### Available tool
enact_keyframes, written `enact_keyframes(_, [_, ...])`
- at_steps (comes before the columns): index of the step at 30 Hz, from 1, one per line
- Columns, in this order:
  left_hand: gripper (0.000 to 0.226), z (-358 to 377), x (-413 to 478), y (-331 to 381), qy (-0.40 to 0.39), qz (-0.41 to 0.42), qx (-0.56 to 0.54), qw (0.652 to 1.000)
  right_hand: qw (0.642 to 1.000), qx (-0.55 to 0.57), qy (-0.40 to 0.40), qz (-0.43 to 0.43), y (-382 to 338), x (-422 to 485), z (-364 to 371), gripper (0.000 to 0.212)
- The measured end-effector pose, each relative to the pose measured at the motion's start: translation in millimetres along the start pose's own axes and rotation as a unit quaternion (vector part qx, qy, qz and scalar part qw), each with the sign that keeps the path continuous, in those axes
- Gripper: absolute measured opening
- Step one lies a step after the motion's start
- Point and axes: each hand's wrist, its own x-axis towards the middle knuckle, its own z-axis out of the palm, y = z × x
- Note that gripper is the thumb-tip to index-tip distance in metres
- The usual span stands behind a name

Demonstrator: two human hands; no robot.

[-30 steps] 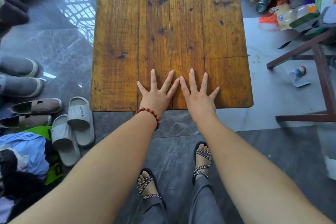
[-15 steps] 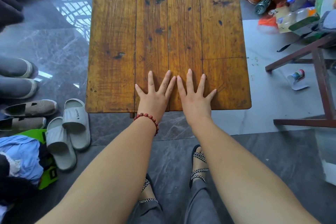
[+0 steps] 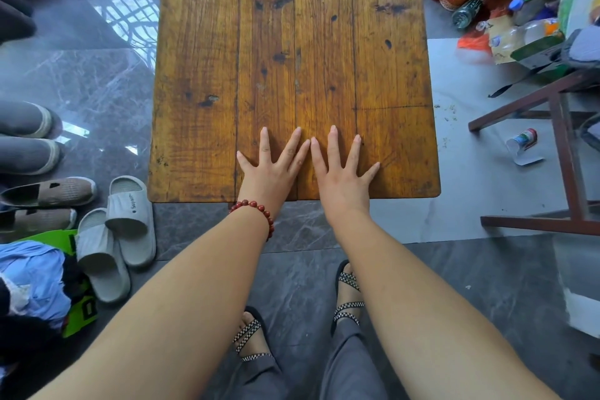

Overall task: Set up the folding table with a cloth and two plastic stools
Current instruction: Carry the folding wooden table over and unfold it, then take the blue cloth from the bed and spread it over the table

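My left grip (image 3: 271,174) and right grip (image 3: 341,180) lie flat, fingers spread, clasping nothing, side by side at the near edge of the wooden tabletop (image 3: 201,75), probably pressing to check it stands firm. No cloth or stools in sight.

left hand (image 3: 271,177) flat, fingers (image 3: 263,143) spread | right hand (image 3: 341,180) flat beside it | wooden table (image 3: 292,42) near edge

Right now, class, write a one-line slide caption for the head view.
Left hand and right hand lie flat, fingers spread, side by side at the near end of the wooden table.
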Motion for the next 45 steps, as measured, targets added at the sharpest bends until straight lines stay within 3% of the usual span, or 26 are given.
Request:
enact_keyframes(7, [0.106, 5.7, -16.4, -12.4, -0.031, -0.069, -0.018, 0.997, 1.000, 0.008, 0.002, 0.005, -4.7, -6.8, -0.7, 0.102])
enact_keyframes(15, [0.103, 11.4, -20.9, -8.4, -0.026, -0.060, -0.017, 0.998, 1.000, -0.004, 0.005, 0.001, -3.9, -11.1, 10.0, 0.099])
enact_keyframes(28, [0.121, 3.9, -21.0, -6.7, -0.053, -0.065, -0.040, 0.996, 0.999, 0.008, -0.031, -0.007, -2.6, -14.7, -8.9, 0.103])
enact_keyframes(41, [0.108, -48.5, -39.1, -15.7, -0.033, -0.039, -0.068, 0.996, 0.994, 0.056, -0.023, -0.091, -1.6, -40.0, -54.9, 0.091])
enact_keyframes(45, [0.092, -71.6, -47.1, -20.4, -0.039, -0.053, -0.130, 0.989, 0.984, 0.148, -0.018, -0.100, -4.9, -49.4, -77.9, 0.077])
